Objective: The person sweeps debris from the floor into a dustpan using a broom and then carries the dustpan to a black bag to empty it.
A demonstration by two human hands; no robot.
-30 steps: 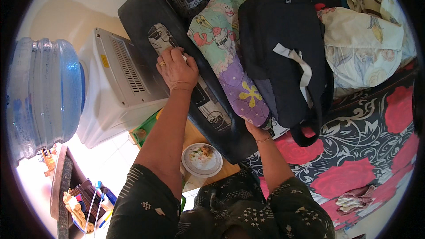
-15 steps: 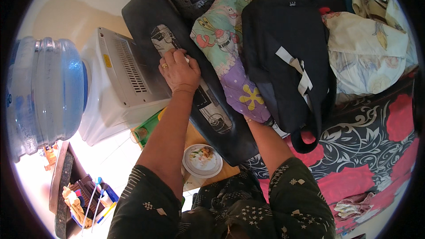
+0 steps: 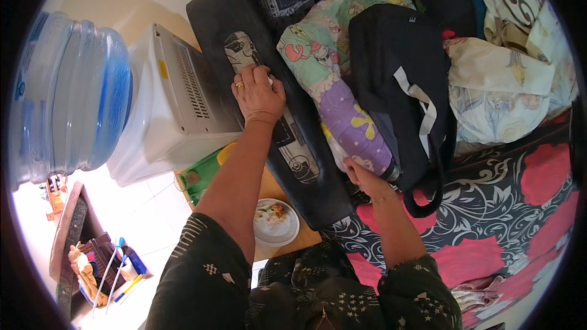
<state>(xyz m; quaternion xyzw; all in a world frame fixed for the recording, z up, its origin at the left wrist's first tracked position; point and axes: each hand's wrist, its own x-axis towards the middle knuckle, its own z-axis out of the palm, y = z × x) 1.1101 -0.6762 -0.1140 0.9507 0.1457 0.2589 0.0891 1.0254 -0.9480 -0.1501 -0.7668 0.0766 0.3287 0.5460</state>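
My left hand (image 3: 258,95), with a ring on one finger, rests on the patterned panel of a black padded armrest (image 3: 220,15). Its fingers are curled, and a small white bit shows by the thumb; what it holds is mostly hidden. At the near end of a purple and green cartoon-print quilt (image 3: 345,107) is my right hand (image 3: 365,181), fingers closed. A white and yellow item (image 3: 334,148) peeks out beside those fingers, between quilt and armrest. I cannot make out what the right hand grips. A black backpack (image 3: 400,79) with a pale strap lies against the quilt.
Left of the armrest stand a white vented appliance (image 3: 165,98) and a large blue water bottle (image 3: 79,95). A plate with food scraps (image 3: 275,223) sits on a small wooden table below my forearms. Pale floral bedding (image 3: 495,88) and a red-black floral cover (image 3: 483,208) spread rightward.
My right hand has come out from under the quilt's near end, and the white and yellow item now shows. My left hand stays on the armrest panel. The whole view has shifted slightly.
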